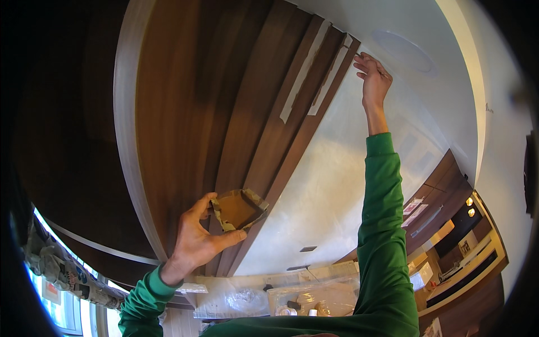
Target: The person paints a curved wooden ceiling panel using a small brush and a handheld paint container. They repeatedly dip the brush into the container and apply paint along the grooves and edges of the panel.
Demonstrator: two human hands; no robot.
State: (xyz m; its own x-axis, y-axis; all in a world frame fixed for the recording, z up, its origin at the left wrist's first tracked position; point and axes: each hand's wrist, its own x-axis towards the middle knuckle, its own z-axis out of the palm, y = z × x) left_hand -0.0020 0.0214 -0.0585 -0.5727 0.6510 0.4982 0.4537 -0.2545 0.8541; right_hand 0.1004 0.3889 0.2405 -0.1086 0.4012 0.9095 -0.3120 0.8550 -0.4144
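My left hand point(196, 238) holds a small square brown board point(238, 209) smeared with pale filler along its edges, raised near the dark wood ceiling panels point(224, 101). My right hand point(371, 76) reaches far up on a green-sleeved arm point(382, 224). Its fingers are closed on a thin tool that touches the edge where the wood panels meet the white ceiling point(348, 168). Strips of pale masking tape point(303, 70) run along the wood slats just left of that hand.
A round recessed disc point(405, 51) sits in the white ceiling right of my right hand. Plastic-covered fittings point(269, 295) and wooden cabinets point(443, 208) lie lower right. A paper-masked window frame point(62, 272) curves along the lower left.
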